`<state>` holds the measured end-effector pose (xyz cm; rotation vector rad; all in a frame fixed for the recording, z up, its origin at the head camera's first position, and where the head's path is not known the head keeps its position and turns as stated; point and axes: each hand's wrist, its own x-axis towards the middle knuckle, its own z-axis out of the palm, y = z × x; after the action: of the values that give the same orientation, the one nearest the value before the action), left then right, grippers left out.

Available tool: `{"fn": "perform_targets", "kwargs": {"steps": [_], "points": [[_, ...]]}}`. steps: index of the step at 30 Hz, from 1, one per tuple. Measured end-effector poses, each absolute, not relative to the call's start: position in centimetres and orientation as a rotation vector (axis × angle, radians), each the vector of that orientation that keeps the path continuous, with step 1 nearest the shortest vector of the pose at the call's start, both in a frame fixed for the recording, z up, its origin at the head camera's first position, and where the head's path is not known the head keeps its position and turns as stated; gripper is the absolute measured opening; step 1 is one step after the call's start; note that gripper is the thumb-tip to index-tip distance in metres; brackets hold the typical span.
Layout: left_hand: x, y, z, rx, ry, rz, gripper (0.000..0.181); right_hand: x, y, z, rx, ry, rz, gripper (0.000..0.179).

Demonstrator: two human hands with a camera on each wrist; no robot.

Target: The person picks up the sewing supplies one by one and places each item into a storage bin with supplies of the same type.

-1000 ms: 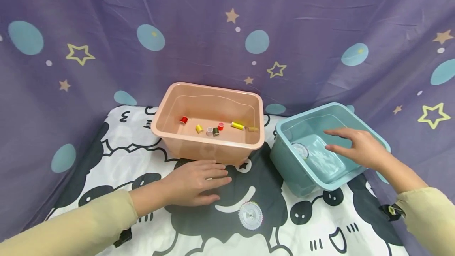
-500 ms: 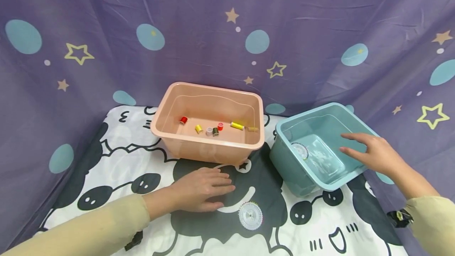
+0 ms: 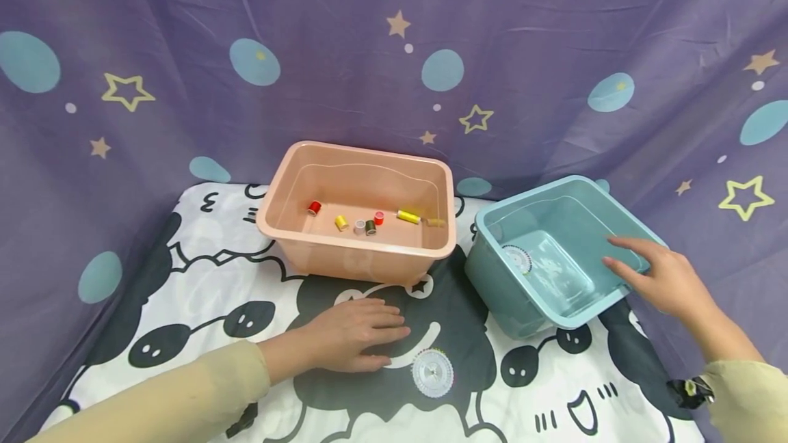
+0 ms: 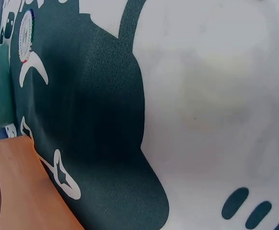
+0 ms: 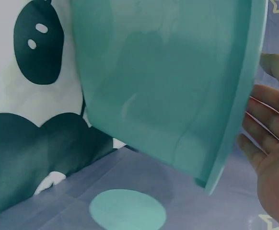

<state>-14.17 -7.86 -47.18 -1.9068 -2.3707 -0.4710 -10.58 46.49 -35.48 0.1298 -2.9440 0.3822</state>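
My right hand (image 3: 667,282) hovers over the right rim of a teal plastic bin (image 3: 501,299), thumb and fingers apart, holding nothing. In the right wrist view its fingers (image 5: 266,115) are beside the outer edge of the teal bin (image 5: 168,96). A round wheel of dressmaker's pins (image 3: 517,260) lies inside the bin, at the left of its floor. My left hand (image 3: 353,337), fingers extended and nothing in it, is low over the cloth in front of a peach bin (image 3: 351,241). Right of it, a second pin wheel (image 3: 433,373) lies flat on the cloth.
Inside the peach bin lie several small thread spools, among them a red spool (image 3: 314,208), a dark green spool (image 3: 370,227) and a longer yellow spool (image 3: 409,216). A purple curtain (image 3: 345,87) hangs behind both bins. Cartoon-printed cloth (image 3: 215,286) covers the table.
My right hand has moved right, from above the inside of the teal bin to its right rim. My left hand has shifted slightly right and toward me. Bins and pin wheels stay put.
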Motion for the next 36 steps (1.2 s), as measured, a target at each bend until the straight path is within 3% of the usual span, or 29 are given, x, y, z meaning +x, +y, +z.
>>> {"fn": "perform_targets", "kwargs": {"steps": [21,36], "points": [[-14.5,-7.0,-48.6,-1.908,-2.410,-0.424,0.050,-7.0,47.3,-40.1,0.083,-2.730,0.516,0.034],[-14.2,-6.0,-49.3,-1.888,-2.438,-0.490,0.056,-7.4,47.2,-42.6,0.207,-2.523,0.518,0.027]]}}
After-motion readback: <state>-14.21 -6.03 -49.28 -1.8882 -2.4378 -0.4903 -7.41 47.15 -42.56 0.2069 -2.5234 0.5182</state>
